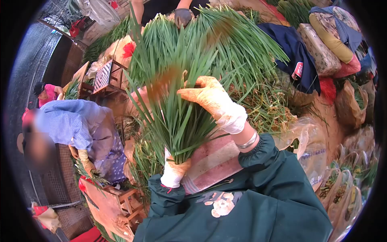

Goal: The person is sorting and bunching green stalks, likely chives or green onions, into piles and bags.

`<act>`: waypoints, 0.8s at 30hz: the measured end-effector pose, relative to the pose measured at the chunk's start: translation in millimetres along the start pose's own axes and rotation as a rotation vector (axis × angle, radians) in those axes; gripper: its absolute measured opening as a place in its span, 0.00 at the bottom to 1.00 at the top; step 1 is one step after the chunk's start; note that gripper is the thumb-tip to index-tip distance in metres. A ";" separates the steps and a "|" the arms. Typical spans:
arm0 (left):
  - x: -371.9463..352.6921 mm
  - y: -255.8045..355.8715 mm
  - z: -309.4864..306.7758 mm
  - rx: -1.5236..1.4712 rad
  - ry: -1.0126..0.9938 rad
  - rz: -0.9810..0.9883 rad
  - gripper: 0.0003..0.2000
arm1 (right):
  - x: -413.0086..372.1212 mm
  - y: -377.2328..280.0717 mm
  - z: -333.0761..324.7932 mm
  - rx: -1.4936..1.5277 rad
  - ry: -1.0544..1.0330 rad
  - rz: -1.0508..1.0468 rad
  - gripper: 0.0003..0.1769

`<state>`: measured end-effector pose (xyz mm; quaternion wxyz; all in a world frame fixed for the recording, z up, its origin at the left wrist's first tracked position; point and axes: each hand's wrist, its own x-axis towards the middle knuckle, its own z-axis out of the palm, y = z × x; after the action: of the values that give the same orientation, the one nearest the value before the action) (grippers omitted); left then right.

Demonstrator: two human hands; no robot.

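Note:
A bunch of long, flat green leaves that look like garlic chives (181,133) stands fanned out before my chest. My left hand (178,166), in a stained white glove, is wrapped round its lower end. At the right side of the upper leaves is my right hand (209,99), in an orange-stained white glove. Its thumb and forefinger are apart, with leaves close by; some fingers are hidden. Beyond the bunch lies a big pile of garlic chives (246,44), pale ends toward the far side.
Opposite, a dark-gloved hand (183,17) of another person touches the pile. At left, a person in a checked shirt (72,121) bends near a low wooden table (109,205). Loose leaf scraps (270,109) lie at right, near clear plastic bags (310,141). Brown smears blur parts of the view.

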<state>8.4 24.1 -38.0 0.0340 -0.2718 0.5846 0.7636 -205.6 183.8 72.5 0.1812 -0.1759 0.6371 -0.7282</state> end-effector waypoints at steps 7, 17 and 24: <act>-5.6 12.3 17.2 -0.174 0.041 -0.008 0.13 | -6.7 17.4 -7.0 0.238 0.023 0.018 0.11; -20.3 25.7 27.2 0.471 -0.008 0.318 0.10 | -22.4 2.7 -0.3 0.660 0.119 0.127 0.15; -22.3 10.3 20.4 0.474 0.046 0.309 0.15 | -18.8 -5.3 -77.2 0.537 0.425 -0.030 0.28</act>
<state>15.9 45.4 -15.4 -0.0334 -0.1811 0.7822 0.5952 -227.0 260.3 67.6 0.0734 0.0243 0.4434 -0.8930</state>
